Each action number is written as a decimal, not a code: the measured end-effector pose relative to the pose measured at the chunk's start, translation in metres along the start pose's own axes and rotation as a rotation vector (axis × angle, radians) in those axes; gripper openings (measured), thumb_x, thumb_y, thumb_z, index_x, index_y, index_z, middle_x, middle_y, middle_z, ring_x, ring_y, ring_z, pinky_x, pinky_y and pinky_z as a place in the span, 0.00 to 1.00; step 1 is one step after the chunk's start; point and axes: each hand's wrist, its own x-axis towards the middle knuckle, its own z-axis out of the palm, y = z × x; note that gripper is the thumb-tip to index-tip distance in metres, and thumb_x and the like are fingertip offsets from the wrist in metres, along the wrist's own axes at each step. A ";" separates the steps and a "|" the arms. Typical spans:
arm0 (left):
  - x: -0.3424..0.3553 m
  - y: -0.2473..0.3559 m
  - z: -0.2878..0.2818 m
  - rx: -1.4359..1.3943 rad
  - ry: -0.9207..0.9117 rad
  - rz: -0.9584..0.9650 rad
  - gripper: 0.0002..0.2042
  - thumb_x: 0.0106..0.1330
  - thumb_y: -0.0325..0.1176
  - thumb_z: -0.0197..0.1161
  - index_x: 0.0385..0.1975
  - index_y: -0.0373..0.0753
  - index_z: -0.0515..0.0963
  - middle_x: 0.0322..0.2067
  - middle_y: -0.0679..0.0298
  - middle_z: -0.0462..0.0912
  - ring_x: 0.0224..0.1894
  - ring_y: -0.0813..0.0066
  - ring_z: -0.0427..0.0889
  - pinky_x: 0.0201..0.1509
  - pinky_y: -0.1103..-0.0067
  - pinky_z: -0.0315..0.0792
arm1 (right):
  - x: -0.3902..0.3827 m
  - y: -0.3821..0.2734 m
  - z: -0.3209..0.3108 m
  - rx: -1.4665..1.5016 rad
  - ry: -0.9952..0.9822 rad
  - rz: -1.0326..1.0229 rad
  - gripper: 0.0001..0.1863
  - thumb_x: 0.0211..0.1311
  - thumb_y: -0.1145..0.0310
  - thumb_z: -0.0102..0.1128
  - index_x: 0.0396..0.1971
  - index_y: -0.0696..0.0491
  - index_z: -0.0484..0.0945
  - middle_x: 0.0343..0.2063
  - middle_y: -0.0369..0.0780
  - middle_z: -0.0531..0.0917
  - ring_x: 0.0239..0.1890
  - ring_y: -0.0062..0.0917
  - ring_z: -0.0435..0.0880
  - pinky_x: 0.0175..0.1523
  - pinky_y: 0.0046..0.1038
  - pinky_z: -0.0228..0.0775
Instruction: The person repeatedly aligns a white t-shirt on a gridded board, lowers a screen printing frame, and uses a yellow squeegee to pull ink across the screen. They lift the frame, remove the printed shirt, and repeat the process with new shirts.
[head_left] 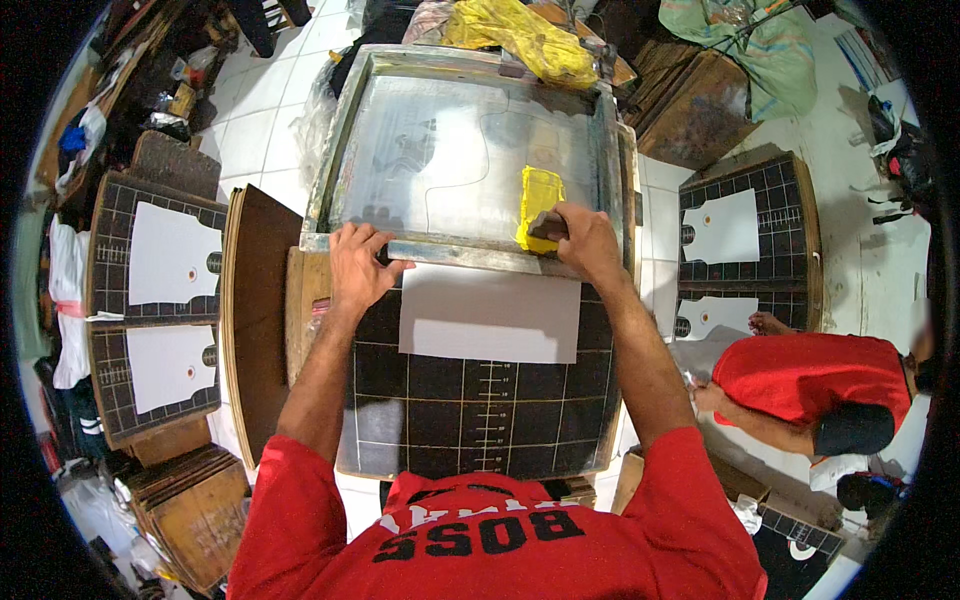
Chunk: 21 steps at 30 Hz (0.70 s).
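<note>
A screen-printing frame [470, 256] lies over a black gridded board [430, 425]. Its pale mesh [455, 150] carries a wet-looking yellow ink patch [542, 186] near the right front corner. My right hand [592, 243] is closed around a small dark squeegee [545, 226] that rests at the lower part of the yellow patch; its blade edge is partly hidden. On the near rail, left of the middle, my left hand [358, 262] grips the frame, fingers over the top and thumb along the front. A white sheet [490, 318] sticks out from beneath the frame towards me.
Gridded boards with white cut pieces stand at left [165, 370] and right [750, 225]. Beside my left arm leans a brown panel [262, 320]. A person in red [810, 390] bends at the right boards. Yellow-stained cloth [530, 40] lies behind the frame.
</note>
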 end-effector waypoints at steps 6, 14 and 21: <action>0.002 0.002 -0.002 -0.007 -0.004 -0.012 0.26 0.42 0.48 0.83 0.39 0.38 0.88 0.33 0.63 0.80 0.43 0.62 0.74 0.54 0.65 0.65 | 0.070 0.032 0.004 -0.108 -0.041 0.006 0.21 0.54 0.68 0.71 0.50 0.51 0.81 0.40 0.48 0.87 0.46 0.48 0.86 0.48 0.48 0.76; 0.001 0.002 -0.003 -0.008 -0.008 -0.006 0.26 0.42 0.48 0.83 0.38 0.37 0.88 0.33 0.62 0.80 0.43 0.60 0.74 0.53 0.65 0.65 | 0.032 0.016 0.016 0.026 0.150 -0.058 0.16 0.50 0.73 0.67 0.42 0.54 0.79 0.38 0.49 0.84 0.45 0.50 0.83 0.50 0.50 0.73; 0.021 0.020 -0.041 0.004 -0.113 -0.051 0.28 0.41 0.50 0.84 0.40 0.37 0.89 0.36 0.60 0.83 0.46 0.61 0.75 0.53 0.65 0.63 | -0.052 -0.058 -0.024 0.033 0.187 -0.034 0.15 0.53 0.69 0.68 0.41 0.54 0.79 0.38 0.46 0.82 0.44 0.44 0.81 0.50 0.43 0.69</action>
